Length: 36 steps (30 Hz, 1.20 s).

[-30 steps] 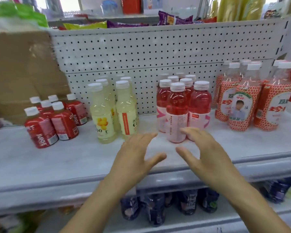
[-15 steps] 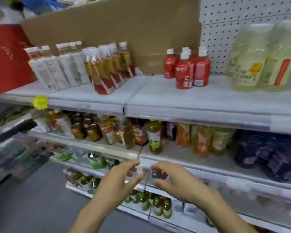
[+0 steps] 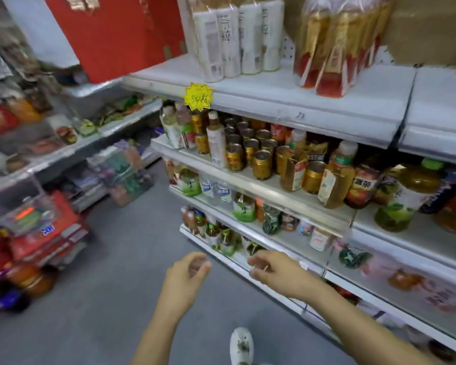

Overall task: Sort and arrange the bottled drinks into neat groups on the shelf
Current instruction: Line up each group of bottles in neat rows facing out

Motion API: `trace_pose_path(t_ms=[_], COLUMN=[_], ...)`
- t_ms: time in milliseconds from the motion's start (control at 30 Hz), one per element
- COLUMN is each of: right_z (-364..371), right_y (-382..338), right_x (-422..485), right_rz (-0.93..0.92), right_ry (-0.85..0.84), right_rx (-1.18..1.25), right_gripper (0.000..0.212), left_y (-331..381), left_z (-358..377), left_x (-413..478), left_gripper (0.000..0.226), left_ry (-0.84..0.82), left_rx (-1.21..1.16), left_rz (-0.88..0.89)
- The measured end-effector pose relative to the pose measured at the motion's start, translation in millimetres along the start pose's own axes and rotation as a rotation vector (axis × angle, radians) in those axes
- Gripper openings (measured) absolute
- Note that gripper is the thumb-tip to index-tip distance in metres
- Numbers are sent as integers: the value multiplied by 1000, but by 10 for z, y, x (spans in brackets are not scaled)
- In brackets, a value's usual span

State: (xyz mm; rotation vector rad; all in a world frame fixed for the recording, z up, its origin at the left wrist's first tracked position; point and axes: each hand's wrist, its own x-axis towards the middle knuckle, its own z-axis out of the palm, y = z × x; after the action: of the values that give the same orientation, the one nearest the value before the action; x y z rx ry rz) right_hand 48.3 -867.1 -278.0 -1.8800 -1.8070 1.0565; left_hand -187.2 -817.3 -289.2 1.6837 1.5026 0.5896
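The left hand (image 3: 187, 275) and right hand (image 3: 271, 272) hang low over the gray floor (image 3: 103, 299). Each grip is loose, half open, and holds nothing. The bottled drinks (image 3: 234, 38) stand far up on the top shelf (image 3: 274, 101).

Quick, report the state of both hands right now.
Left hand: open, fingers loosely curled, holding nothing.
Right hand: open, fingers loosely curled, holding nothing.
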Motion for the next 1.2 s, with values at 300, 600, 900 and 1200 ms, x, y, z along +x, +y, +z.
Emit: trace_pose_path(t_ms=[300, 600, 900, 1200], right_z=[-104, -1024, -1808, -2470], right_y=[-925, -2034, -2807, -3150], right_x=[1703, 2748, 3548, 4741], right_rz=[-91, -244, -319, -104], right_ry=[61, 334, 735, 888], right_rx=[20, 70, 157, 200], right_gripper=[27, 25, 18, 54], left_y=[-195, 876, 1895, 2366], left_z=[-1182, -2366, -2862, -3003], left_x=[1373, 2883, 4575, 5971], left_gripper=[15, 19, 16, 23], left_ry=[-22, 24, -204, -361], left_rx=[115, 97, 37, -143], left_rz=[37, 409, 785, 748])
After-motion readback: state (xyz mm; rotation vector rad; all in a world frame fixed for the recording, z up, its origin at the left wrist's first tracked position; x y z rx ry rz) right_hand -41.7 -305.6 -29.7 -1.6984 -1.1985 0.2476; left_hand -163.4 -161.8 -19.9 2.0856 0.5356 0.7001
